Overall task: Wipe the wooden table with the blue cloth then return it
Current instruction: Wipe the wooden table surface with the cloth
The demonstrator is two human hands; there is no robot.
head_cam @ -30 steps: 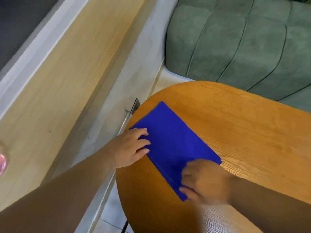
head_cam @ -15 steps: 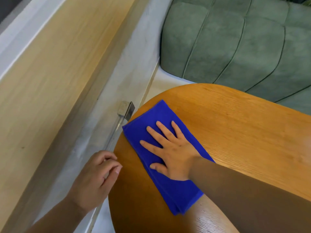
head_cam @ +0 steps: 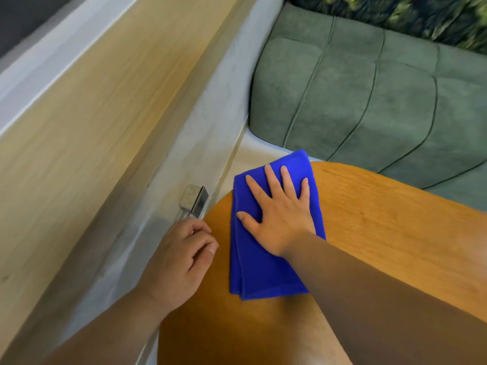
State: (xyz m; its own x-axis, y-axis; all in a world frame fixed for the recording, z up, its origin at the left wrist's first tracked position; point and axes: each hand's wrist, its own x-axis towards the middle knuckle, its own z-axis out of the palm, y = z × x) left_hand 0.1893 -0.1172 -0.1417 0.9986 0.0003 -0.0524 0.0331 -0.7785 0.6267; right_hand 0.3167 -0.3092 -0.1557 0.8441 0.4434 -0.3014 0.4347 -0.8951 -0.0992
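The folded blue cloth (head_cam: 263,272) lies on the round wooden table (head_cam: 395,233) near its far left edge. The cloth's far end reaches just past the rim. My right hand (head_cam: 276,214) presses flat on the cloth's upper half with its fingers spread, and the forearm crosses the table from the lower right. My left hand (head_cam: 181,259) rests at the table's left rim beside the cloth, not touching it. Its fingers are curled with nothing visible in them.
A metal bracket (head_cam: 195,201) sticks out of the grey ledge just left of the table. A light wood wall panel (head_cam: 92,127) runs along the left. A green padded sofa (head_cam: 369,101) stands close behind the table, with a leaf-patterned cushion (head_cam: 421,14) above it.
My right hand went from the cloth's near end to flat on top of it, then slid it toward the far rim. My left hand let go of the cloth and came to the table's left edge.
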